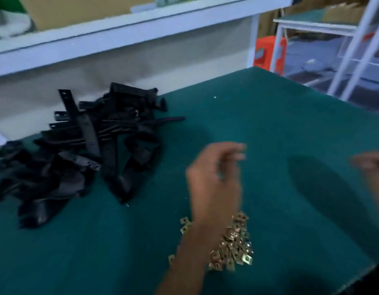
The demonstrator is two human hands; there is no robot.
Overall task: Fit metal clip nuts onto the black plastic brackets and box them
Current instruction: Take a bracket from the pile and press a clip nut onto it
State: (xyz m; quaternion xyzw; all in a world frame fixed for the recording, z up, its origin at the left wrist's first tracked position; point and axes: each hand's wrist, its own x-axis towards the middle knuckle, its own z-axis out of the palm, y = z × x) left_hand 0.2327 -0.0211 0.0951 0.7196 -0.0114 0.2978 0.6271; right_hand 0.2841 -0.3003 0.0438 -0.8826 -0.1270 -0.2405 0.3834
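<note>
head view, one bracket heap (82,150), one clip-nut pile (235,245), left hand (214,177) fingers curled (blurred, grip unclear)

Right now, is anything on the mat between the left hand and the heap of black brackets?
Nothing visible. Between the left hand and the black brackets lies only bare green mat. The clip nuts lie nearer the person, partly under that forearm, off that path. No box shows in this view.

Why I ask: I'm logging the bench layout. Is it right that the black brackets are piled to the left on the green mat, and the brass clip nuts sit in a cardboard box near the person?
Not quite. In the head view the clip nuts lie loose on the green mat, under the left hand's forearm, not boxed. The black brackets are indeed piled left.
</note>
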